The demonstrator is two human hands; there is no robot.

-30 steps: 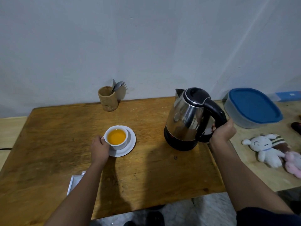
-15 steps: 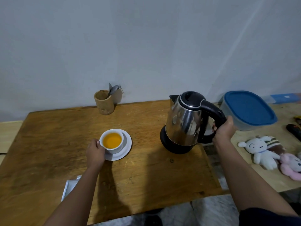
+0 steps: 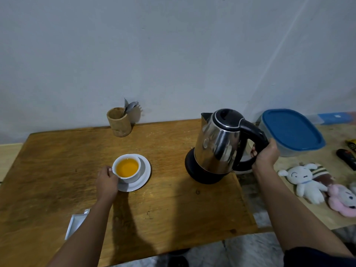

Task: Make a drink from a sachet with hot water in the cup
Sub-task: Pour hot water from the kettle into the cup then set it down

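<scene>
A white cup [image 3: 134, 177] holding orange liquid sits on a white saucer [image 3: 143, 181] near the middle of the wooden table [image 3: 57, 170]. My left hand [image 3: 107, 183] grips the cup at its left side. A steel kettle [image 3: 217, 145] with a black lid, base and handle stands tilted slightly at the table's right edge. My right hand [image 3: 266, 157] is closed around the kettle's handle. A white, flat sachet-like packet [image 3: 76, 224] lies near the front edge, partly hidden by my left forearm.
A wooden holder [image 3: 119, 122] with cutlery stands at the back by the wall. On a second table to the right are a container with a blue lid [image 3: 292, 130], a white plush toy [image 3: 304, 180], a pink one [image 3: 342, 199] and a dark object [image 3: 346, 158].
The kettle, held in my right hand, has shifted a little toward the right edge of the table. My left hand stays on the cup. The view has drifted slightly.
</scene>
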